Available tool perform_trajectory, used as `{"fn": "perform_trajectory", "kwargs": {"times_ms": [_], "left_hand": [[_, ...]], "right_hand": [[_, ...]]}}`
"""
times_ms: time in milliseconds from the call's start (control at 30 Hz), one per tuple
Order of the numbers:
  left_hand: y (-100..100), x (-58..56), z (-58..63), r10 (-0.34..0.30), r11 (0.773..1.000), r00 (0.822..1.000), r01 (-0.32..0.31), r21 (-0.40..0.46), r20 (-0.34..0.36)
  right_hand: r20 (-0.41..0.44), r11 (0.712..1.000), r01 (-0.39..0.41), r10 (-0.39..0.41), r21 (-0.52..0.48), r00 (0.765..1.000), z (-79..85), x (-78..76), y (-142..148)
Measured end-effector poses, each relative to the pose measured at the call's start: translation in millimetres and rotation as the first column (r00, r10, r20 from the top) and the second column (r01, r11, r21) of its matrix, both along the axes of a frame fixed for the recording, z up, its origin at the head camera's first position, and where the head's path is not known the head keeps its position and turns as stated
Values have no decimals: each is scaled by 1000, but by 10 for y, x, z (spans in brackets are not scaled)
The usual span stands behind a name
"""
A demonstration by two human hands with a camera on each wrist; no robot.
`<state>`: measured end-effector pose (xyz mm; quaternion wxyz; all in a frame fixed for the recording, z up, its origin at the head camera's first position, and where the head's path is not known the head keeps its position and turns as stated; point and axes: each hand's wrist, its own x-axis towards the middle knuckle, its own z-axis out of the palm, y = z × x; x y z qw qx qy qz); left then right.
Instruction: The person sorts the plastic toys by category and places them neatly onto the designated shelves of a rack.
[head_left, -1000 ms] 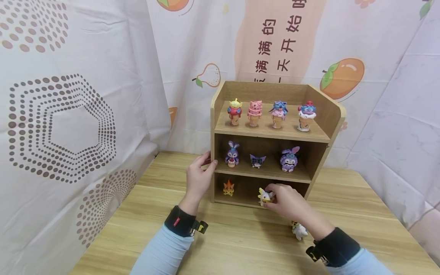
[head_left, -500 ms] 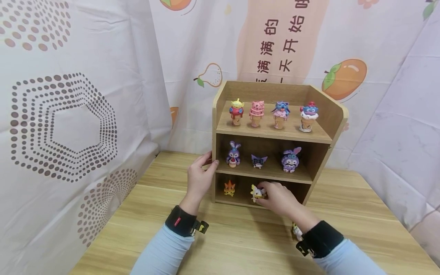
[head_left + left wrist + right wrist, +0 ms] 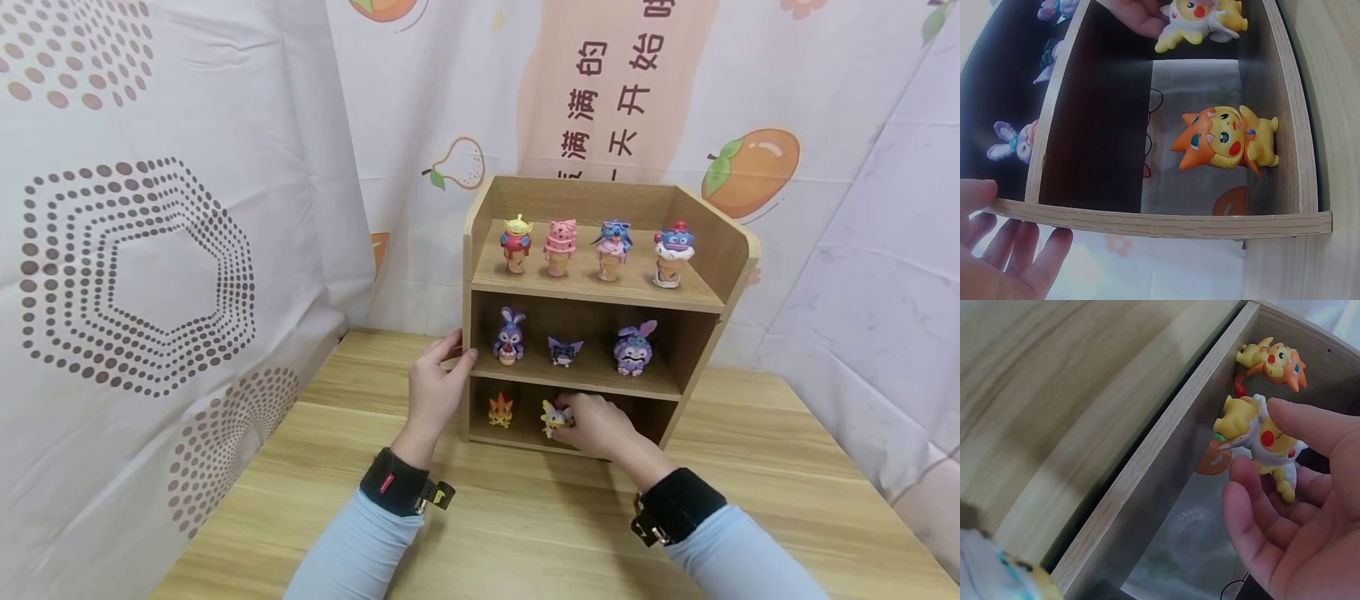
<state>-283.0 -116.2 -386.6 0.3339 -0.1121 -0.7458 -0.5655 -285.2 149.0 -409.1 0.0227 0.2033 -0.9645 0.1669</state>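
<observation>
My left hand holds the left side panel of a wooden display shelf, thumb at the front edge and fingers along the outside. Inside the bottom compartment, my right hand pinches a small yellow figurine in a white hooded outfit. The right wrist view shows this figurine upright between thumb and fingers, close to the compartment floor. To its left stands a yellow figurine with an orange pointed hood, which also shows in the left wrist view.
Purple figurines stand on the middle shelf. Several ice-cream-cone figurines line the top. Another white and yellow figurine is on the wooden table, hidden by the right forearm in the head view. Patterned curtains hang behind.
My right hand has carried the white-hooded figurine leftward and deeper into the bottom compartment, nearer the orange-hooded one. My left hand stays on the side panel.
</observation>
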Motion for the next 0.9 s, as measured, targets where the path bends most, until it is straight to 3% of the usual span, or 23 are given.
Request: {"fn": "perform_trajectory", "kwargs": {"times_ms": [267, 900], "left_hand": [[-3, -8, -4, -7, 1000, 1000, 7, 0, -16], [-3, 2, 3, -20, 1000, 1000, 20, 3, -5]], "right_hand": [[70, 999, 30, -31, 15, 997, 3, -62, -58], [37, 999, 49, -49, 8, 998, -72, -189, -80]]}}
